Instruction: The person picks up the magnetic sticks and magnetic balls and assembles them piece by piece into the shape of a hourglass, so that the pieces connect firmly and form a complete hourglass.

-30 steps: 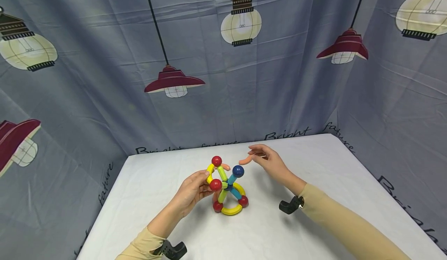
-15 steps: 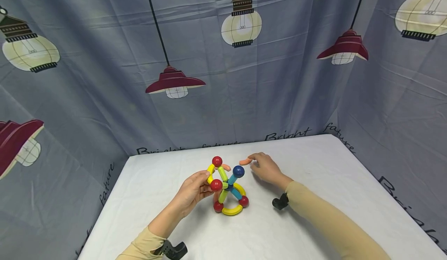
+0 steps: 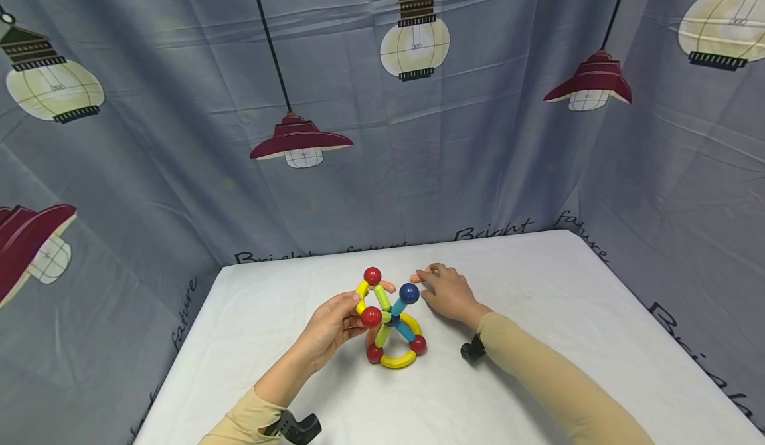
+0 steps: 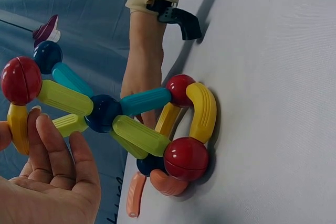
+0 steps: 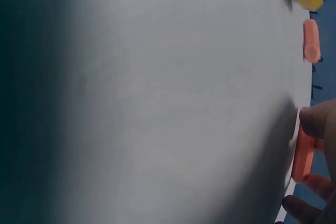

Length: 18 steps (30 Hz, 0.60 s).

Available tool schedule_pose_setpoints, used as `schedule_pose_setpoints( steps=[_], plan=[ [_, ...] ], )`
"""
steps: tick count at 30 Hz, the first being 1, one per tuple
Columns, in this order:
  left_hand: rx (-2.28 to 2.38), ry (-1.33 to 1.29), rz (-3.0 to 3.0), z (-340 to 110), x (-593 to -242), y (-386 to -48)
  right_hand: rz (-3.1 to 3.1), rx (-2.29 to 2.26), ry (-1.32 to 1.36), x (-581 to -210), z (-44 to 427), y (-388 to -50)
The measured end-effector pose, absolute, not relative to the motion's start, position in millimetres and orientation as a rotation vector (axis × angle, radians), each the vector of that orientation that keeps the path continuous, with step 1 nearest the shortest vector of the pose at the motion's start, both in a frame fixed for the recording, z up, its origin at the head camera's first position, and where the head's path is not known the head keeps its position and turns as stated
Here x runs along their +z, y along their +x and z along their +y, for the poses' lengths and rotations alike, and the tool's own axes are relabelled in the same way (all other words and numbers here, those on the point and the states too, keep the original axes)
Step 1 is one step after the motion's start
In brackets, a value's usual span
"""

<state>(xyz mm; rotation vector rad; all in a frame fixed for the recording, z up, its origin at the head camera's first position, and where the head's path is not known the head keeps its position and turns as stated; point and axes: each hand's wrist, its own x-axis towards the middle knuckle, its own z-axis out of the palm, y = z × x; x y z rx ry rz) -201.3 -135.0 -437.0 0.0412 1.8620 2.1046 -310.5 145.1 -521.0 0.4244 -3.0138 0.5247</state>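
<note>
My left hand [image 3: 330, 327] pinches a yellow curved magnetic stick [image 4: 19, 128] between thumb and fingers, at the upper left of a magnetic ball-and-stick structure. That structure joins red balls [image 3: 372, 317], dark blue balls [image 3: 409, 293], lime sticks [image 4: 140, 135], turquoise sticks [image 4: 146, 101] and more yellow curved sticks; its lower ring stands on the table. Behind and right of it, my right hand [image 3: 452, 293] reaches over a loose orange curved stick [image 5: 303, 156]. A fingertip touches that stick, while the thumb looks apart from it in the head view.
Another orange curved stick [image 3: 388, 286] lies behind the structure. An orange stick [image 4: 168, 183] is attached low on it. The white table [image 3: 514, 378] has its back edge close to a grey-blue curtain [image 3: 466, 153] printed with lamps.
My right hand has come down and left, from beside the loose orange stick to over it, now hiding part of it. The left hand and the structure stay in place.
</note>
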Motion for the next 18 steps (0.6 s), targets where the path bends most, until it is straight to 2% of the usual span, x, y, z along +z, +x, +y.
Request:
schedule_pose_setpoints(
  steps=[11, 18],
  plan=[
    [2.102, 0.038, 1.848, -135.4, -437.9, -202.6, -2.932, 0.703, 0.524, -519.7, 167.0, -306.8],
    [2.087, 0.068, 1.850, -136.3, -438.6, -202.7, -2.883, 0.875, 0.379, -520.8, 178.1, -303.0]
  ],
)
